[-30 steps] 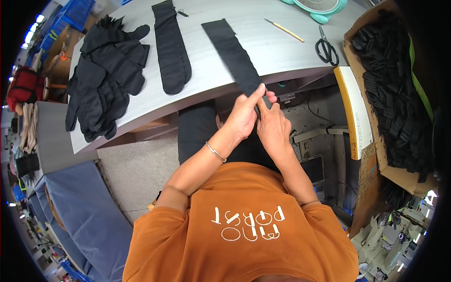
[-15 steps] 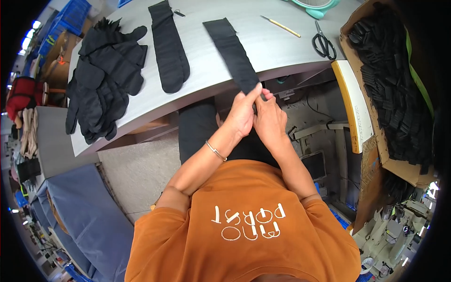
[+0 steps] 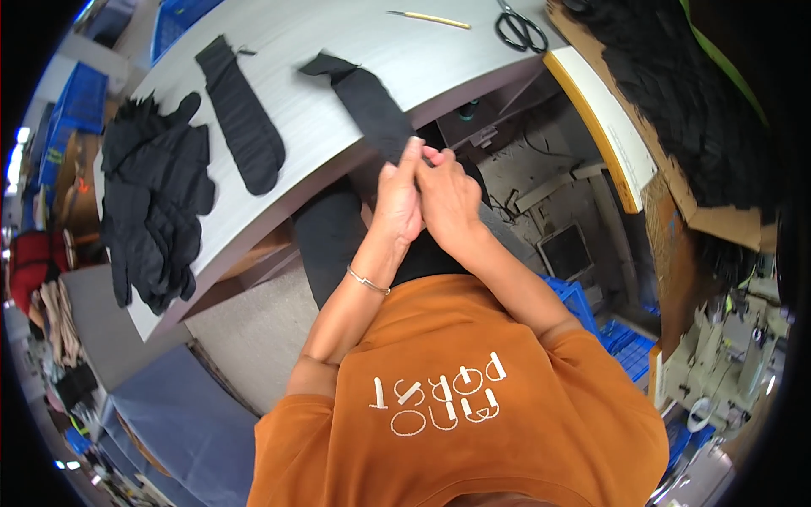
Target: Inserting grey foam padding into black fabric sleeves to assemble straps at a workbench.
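A long black sock is draped over the near edge of the pale grey bench, its lower end gripped between the left hand and the right hand, which are pressed together just below that edge. A second black sock is laid flat further left on the bench, and a heap of black socks is piled at the left end. Scissors and a thin stick are set near the far edge
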{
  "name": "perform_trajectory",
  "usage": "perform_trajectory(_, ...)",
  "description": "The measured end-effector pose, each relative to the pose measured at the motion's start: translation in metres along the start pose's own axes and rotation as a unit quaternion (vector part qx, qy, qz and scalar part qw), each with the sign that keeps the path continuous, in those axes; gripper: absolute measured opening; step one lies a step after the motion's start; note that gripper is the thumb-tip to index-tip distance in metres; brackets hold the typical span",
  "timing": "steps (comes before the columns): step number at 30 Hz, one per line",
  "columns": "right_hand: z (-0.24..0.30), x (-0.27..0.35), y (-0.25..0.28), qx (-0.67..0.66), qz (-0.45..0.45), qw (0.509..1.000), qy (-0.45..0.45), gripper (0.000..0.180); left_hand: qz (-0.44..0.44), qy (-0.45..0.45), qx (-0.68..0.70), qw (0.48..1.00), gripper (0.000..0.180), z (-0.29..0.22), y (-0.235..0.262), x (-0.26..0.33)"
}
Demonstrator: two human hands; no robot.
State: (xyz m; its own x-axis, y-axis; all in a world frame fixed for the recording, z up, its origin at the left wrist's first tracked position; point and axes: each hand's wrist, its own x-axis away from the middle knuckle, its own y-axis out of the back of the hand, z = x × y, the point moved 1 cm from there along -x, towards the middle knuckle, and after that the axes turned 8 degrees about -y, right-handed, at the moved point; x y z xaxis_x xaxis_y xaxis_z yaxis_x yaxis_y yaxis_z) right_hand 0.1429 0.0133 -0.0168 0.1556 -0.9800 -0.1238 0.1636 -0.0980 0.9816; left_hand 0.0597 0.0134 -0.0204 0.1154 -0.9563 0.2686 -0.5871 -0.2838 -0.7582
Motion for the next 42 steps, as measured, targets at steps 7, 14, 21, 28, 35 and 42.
perform_trajectory(7, 0.011, -0.005, 0.022, -0.011, -0.025, 0.998, 0.049, 0.042, 0.002, 0.035, 0.051, 0.998, 0.031, -0.03, 0.028, -0.037)
perform_trajectory(14, 0.011, 0.009, 0.014, 0.02, -0.09, 0.996, -0.005, 0.039, -0.004, -0.009, 0.055, 0.998, 0.024, -0.005, 0.018, -0.027)
perform_trajectory(21, 0.007, -0.011, -0.007, -0.038, -0.017, 0.999, 0.031, 0.007, -0.009, 0.038, 0.021, 0.999, 0.029, -0.015, 0.009, -0.011)
perform_trajectory(28, -0.004, 0.035, 0.026, -0.05, -0.044, 0.997, 0.043, 0.07, -0.05, 0.015, 0.066, 0.996, 0.033, -0.027, 0.02, -0.038)
perform_trajectory(35, -0.001, 0.021, 0.009, 0.051, -0.03, 0.998, 0.018, 0.05, -0.04, -0.07, -0.02, 0.996, 0.029, -0.009, 0.005, -0.014)
perform_trajectory(42, 0.009, -0.001, 0.0, -0.012, -0.038, 0.999, 0.037, 0.033, -0.012, 0.01, 0.028, 0.999, 0.031, -0.01, 0.017, -0.013)
